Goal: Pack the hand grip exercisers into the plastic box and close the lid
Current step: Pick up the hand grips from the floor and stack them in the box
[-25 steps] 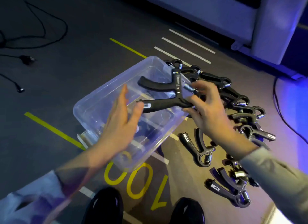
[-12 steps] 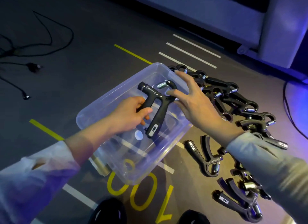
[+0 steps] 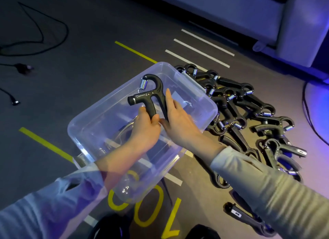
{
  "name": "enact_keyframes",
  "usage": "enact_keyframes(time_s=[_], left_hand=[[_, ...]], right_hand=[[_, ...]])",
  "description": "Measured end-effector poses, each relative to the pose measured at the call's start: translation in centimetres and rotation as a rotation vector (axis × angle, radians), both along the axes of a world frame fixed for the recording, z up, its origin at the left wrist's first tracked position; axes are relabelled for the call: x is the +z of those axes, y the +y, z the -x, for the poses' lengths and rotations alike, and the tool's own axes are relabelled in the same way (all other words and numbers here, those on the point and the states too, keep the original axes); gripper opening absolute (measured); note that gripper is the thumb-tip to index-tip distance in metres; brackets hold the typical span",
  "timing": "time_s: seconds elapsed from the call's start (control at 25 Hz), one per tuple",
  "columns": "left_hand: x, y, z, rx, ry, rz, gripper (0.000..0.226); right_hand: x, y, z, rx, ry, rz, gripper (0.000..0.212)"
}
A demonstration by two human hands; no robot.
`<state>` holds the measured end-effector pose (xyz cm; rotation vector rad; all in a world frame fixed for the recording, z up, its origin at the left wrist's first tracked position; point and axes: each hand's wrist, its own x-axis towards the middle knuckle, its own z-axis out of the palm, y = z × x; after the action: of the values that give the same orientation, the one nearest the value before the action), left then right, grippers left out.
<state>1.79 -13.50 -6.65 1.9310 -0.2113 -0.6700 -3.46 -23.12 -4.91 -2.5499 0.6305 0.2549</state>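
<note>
The left hand (image 3: 144,130) grips one handle of a black hand grip exerciser (image 3: 151,94) inside the clear plastic box (image 3: 85,125), which sits on the floor; its spring end points away from the person. Just beside it, the right hand (image 3: 178,121) lies relaxed, its straight fingers pressing along the other handle. The job now seems to be laying this first piece flat. It would pay to seat it hard against a wall, leaving room for the pile of exercisers (image 3: 249,114) heaped beyond the right hand. No lid can be made out.
</note>
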Motion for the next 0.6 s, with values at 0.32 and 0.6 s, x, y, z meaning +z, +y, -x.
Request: enact_keyframes(time_s=[0.32, 0.6], left_hand=[[-0.3, 4.0, -0.6, -0.495, -0.677, -0.616, 0.068], [1.2, 7.4, -4.6, -0.405, -0.940, -0.867, 0.082]], right_hand=[[-2.2, -2.1, -3.0, 0.047, 0.133, 0.077, 0.064], [-4.7, -3.7, -3.9, 0.023, 0.282, 0.115, 0.041]])
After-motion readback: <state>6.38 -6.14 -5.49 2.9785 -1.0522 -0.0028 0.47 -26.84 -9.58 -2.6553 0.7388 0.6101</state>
